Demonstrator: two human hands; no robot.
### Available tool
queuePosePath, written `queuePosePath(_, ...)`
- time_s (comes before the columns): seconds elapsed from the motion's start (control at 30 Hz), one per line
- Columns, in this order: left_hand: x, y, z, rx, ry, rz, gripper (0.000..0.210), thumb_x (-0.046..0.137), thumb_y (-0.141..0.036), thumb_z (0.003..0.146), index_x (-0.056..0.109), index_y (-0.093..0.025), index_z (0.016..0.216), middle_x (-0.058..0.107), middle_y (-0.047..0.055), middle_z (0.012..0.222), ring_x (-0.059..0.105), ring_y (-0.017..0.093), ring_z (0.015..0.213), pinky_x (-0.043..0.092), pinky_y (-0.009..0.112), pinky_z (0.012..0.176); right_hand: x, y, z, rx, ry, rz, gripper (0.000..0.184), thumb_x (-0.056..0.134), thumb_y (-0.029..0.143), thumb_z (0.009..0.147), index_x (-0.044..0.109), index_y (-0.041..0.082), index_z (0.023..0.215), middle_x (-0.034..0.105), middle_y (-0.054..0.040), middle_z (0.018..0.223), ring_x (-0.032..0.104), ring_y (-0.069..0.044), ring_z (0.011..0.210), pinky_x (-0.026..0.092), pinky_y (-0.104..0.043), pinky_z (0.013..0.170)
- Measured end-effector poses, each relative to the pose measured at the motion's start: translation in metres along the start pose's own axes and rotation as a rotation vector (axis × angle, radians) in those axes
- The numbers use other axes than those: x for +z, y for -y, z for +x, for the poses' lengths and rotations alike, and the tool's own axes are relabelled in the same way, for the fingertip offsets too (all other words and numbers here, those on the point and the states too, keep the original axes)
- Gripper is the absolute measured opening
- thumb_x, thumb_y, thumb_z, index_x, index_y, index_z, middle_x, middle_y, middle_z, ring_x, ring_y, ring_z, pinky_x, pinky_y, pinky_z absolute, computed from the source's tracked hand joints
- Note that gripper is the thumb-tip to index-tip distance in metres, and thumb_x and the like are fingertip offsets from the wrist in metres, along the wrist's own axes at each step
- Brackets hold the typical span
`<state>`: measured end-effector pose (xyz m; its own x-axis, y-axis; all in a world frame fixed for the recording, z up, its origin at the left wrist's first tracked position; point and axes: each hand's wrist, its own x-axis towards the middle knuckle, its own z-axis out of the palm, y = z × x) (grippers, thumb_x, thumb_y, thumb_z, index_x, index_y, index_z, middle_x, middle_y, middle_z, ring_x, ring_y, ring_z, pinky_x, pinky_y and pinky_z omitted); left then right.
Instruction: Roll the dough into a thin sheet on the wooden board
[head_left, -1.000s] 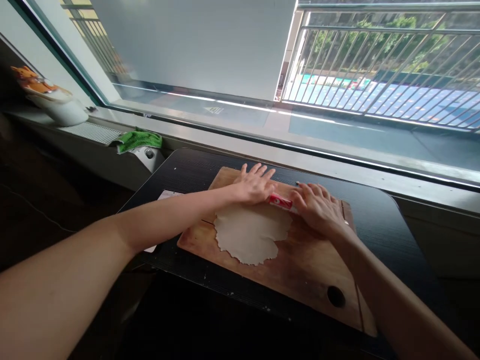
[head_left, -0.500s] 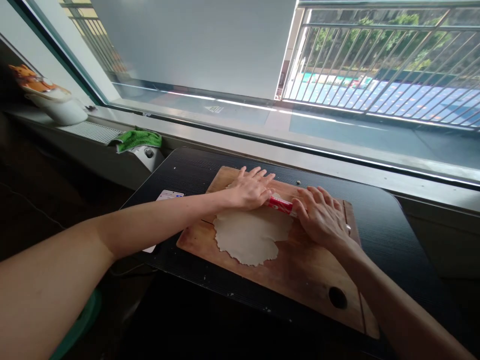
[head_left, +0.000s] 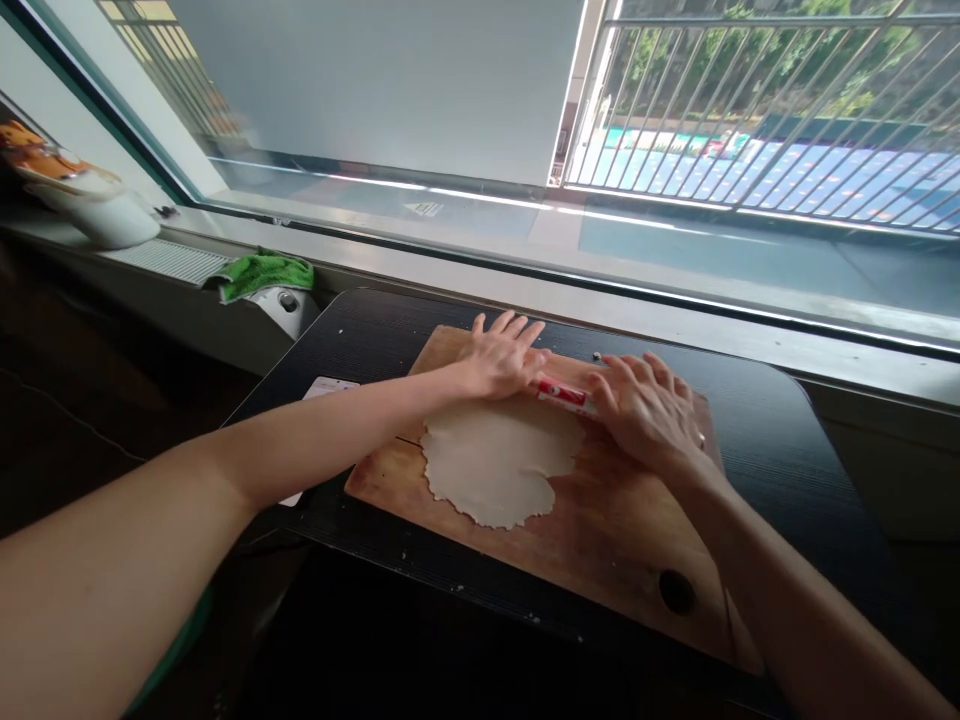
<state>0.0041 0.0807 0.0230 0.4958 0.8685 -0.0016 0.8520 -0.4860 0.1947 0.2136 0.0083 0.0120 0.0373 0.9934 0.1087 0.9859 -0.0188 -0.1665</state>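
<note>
A thin, irregular sheet of dough (head_left: pixel 495 465) with ragged edges lies on a wooden cutting board (head_left: pixel 600 530). Across its far part rests a slim red-and-white cylinder (head_left: pixel 562 394), its ends hidden under my hands. My left hand (head_left: pixel 504 357) lies palm down over the cylinder's left end, fingers stretched and spread toward the window. Over the right end is my right hand (head_left: pixel 649 405), also palm down with fingers extended and a ring on one of them. Neither hand is wrapped round the cylinder.
The board sits on a black table (head_left: pixel 757 440) against the windowsill. A phone (head_left: pixel 330 385) lies on the left, partly behind my left forearm. Beyond the table's left side are a green cloth (head_left: pixel 266 275) and a white pot (head_left: pixel 112 215) on a ledge.
The red-and-white cylinder has turned, showing a different part of its print. Both hands have shifted slightly forward with it, left fingers lifting more. The camera view has moved a little.
</note>
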Motion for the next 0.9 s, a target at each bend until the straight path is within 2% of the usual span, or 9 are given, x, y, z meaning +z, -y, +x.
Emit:
queuePosePath(0.17,-0.008,0.001,0.052,-0.116,0.011,0.005,0.065,0.022,-0.045,0.103,0.023,-0.016,0.161,0.025,0.009,0.167,0.01,0.029,0.156,0.007,0.06,0.124,-0.008,-0.003,0.054,0.295,0.084,0.033,0.064,0.025,0.051,0.099,0.048,0.017,0.147,0.045,-0.0185,0.154,0.032,-0.036,0.145,0.029,-0.059,0.115)
queuePosePath(0.23,-0.01,0.001,0.055,-0.136,0.036,0.004,0.065,0.021,-0.044,0.103,0.021,-0.016,0.161,0.024,0.009,0.168,0.009,0.028,0.157,0.007,0.06,0.124,-0.01,-0.002,0.056,0.324,0.086,0.023,0.064,0.023,0.051,0.1,0.048,0.017,0.148,0.045,-0.0187,0.154,0.033,-0.036,0.144,0.03,-0.058,0.114)
queuePosePath(0.33,-0.008,0.002,0.033,-0.079,0.137,-0.022,0.066,0.02,-0.049,0.103,0.023,-0.02,0.161,0.024,0.007,0.168,0.013,0.028,0.156,0.01,0.062,0.124,-0.008,0.0,0.03,0.214,0.148,0.004,0.062,0.021,0.054,0.099,0.051,0.025,0.145,0.05,-0.0127,0.151,0.039,-0.033,0.141,0.035,-0.055,0.112)
queuePosePath(0.43,-0.006,0.002,0.021,0.004,0.122,-0.016,0.067,0.02,-0.053,0.102,0.027,-0.021,0.16,0.027,0.007,0.167,0.016,0.028,0.155,0.011,0.062,0.123,-0.006,0.0,0.015,0.083,0.126,-0.004,0.058,0.023,0.056,0.099,0.057,0.03,0.138,0.054,-0.0095,0.147,0.042,-0.032,0.138,0.035,-0.054,0.112)
queuePosePath(0.57,-0.011,0.0,0.052,-0.112,-0.009,0.031,0.064,0.022,-0.045,0.103,0.026,-0.015,0.16,0.027,0.009,0.167,0.012,0.028,0.156,0.007,0.058,0.125,-0.007,-0.006,0.048,0.224,-0.002,0.021,0.061,0.027,0.05,0.098,0.053,0.018,0.142,0.047,-0.0172,0.152,0.036,-0.035,0.141,0.029,-0.057,0.114)
queuePosePath(0.63,-0.012,-0.001,0.059,-0.16,-0.024,0.036,0.064,0.023,-0.043,0.103,0.024,-0.013,0.16,0.027,0.01,0.166,0.011,0.028,0.156,0.007,0.058,0.125,-0.007,-0.008,0.057,0.281,-0.017,0.033,0.062,0.028,0.049,0.098,0.052,0.016,0.144,0.046,-0.0193,0.152,0.036,-0.036,0.141,0.03,-0.059,0.113)
queuePosePath(0.7,-0.011,0.0,0.048,-0.141,0.035,0.012,0.065,0.021,-0.046,0.103,0.023,-0.016,0.161,0.025,0.009,0.167,0.011,0.028,0.156,0.009,0.059,0.124,-0.005,-0.006,0.046,0.256,0.031,0.041,0.063,0.026,0.051,0.098,0.051,0.018,0.144,0.048,-0.0187,0.15,0.04,-0.036,0.138,0.034,-0.06,0.11)
queuePosePath(0.8,-0.007,0.001,0.017,-0.027,0.128,-0.01,0.066,0.019,-0.054,0.102,0.027,-0.021,0.16,0.027,0.006,0.167,0.015,0.028,0.155,0.01,0.061,0.123,-0.003,-0.002,0.013,0.088,0.105,-0.004,0.062,0.022,0.055,0.099,0.053,0.026,0.143,0.053,-0.013,0.148,0.042,-0.034,0.137,0.036,-0.057,0.109)
queuePosePath(0.9,-0.008,0.001,0.014,-0.005,0.094,0.004,0.068,0.019,-0.055,0.102,0.028,-0.021,0.159,0.027,0.007,0.167,0.015,0.028,0.155,0.009,0.06,0.124,-0.003,-0.001,0.011,0.032,0.067,-0.044,0.06,0.024,0.054,0.1,0.052,0.026,0.144,0.051,-0.0107,0.15,0.038,-0.032,0.141,0.032,-0.055,0.113)
